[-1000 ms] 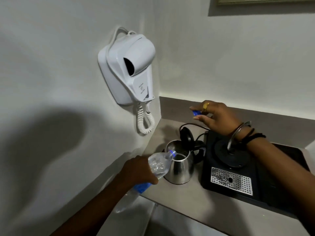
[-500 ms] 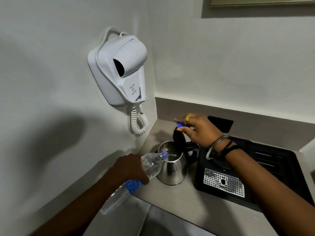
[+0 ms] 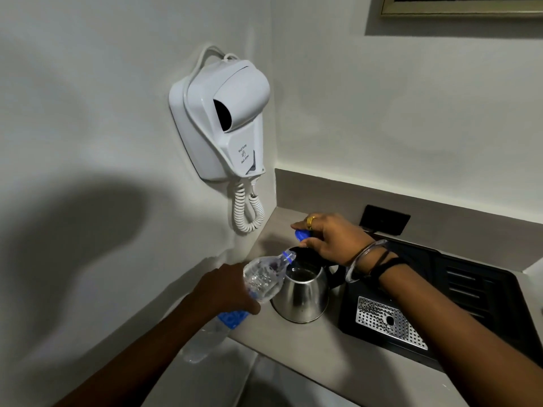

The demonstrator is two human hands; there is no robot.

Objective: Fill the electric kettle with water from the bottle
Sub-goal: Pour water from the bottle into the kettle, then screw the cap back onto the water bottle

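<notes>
Grey counter (image 3: 308,356), dryer (image 3: 223,118) labelled "Wall hung", bottle (image 3: 258,282) tipped at kettle (image 3: 302,292)

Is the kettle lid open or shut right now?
Open: the right hand holds the black lid up, and the kettle mouth is exposed.

I see a white wall-hung hair dryer (image 3: 223,121) on the left wall, its coiled cord (image 3: 248,211) looping below it. Right of the dryer and lower, a black tray (image 3: 482,292) with a perforated metal drip grate (image 3: 390,326) sits on the grey counter (image 3: 338,368). A black wall socket (image 3: 384,220) sits behind the tray.
</notes>
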